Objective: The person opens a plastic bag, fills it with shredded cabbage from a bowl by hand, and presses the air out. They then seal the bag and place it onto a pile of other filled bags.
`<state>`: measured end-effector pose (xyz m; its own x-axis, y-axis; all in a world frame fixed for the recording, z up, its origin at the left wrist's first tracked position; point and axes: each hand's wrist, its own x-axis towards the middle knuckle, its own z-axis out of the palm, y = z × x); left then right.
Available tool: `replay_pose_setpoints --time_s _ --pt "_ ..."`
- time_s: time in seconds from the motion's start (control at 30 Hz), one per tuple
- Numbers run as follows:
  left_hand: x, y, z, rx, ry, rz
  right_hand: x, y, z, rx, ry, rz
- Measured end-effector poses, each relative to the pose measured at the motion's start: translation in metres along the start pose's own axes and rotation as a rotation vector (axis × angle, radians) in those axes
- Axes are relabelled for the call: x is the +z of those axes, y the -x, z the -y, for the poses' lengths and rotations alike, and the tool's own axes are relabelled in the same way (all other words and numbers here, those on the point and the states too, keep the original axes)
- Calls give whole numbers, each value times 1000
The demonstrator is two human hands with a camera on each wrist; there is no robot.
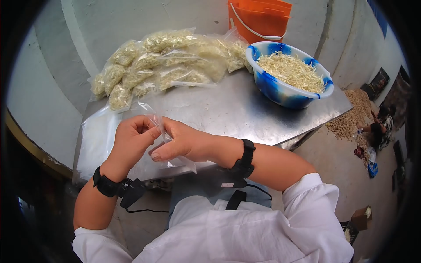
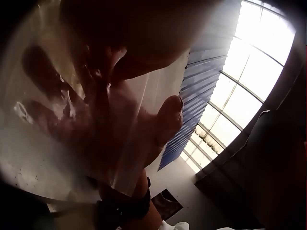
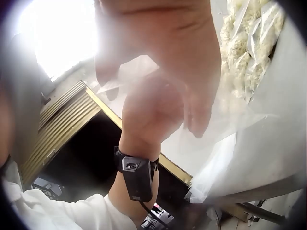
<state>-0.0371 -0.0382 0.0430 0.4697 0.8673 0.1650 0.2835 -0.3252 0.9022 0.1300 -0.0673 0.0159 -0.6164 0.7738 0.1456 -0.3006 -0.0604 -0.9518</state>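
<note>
Both hands meet at a clear plastic bag [image 1: 186, 164] above the table's near edge. The left hand [image 1: 131, 139] pinches its film between thumb and curled fingers. Against the bag's other side is the right hand [image 1: 186, 141], its thumb held apart from its fingers. Through the film in the left wrist view, the right hand [image 2: 110, 124] shows spread fingers and a raised thumb. In the right wrist view, the right hand [image 3: 168, 38] reaches down in front of the left hand [image 3: 151, 112]. No contents can be made out in the bag.
Filled bags [image 1: 175, 61] lie heaped at the metal table's [image 1: 228, 114] back left. A blue-and-white basin [image 1: 280, 94] of pale shreds stands right, before an orange bucket [image 1: 258, 19]. Flat plastic bags [image 1: 96, 136] lie left. A person [image 1: 383, 127] is beside a floor pile [image 1: 353, 114].
</note>
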Motion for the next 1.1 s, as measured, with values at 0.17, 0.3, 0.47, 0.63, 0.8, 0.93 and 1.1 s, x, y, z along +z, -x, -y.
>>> replay_pose_setpoints --time_s 0.17,0.3,0.47,0.63,0.8,0.93,1.1 --pt "-14 12 -11 23 12 -64 -3 -15 0 -28 -311 172" --pt "-1 8 -2 -91 81 55 -42 -6 -12 122 -412 116" --pt "35 -18 55 -149 197 213 -92 18 -20 277 -46 -302" --pt "51 -25 71 27 -84 211 -114 47 -11 260 418 -650" --pt "35 -27 74 385 -623 364 -115 58 -25 157 573 -746" --pt "15 -27 75 356 -776 258 -107 51 -12 103 297 -804" --pt "5 -39 81 -106 -110 68 -110 43 -3 -8 -37 -771"
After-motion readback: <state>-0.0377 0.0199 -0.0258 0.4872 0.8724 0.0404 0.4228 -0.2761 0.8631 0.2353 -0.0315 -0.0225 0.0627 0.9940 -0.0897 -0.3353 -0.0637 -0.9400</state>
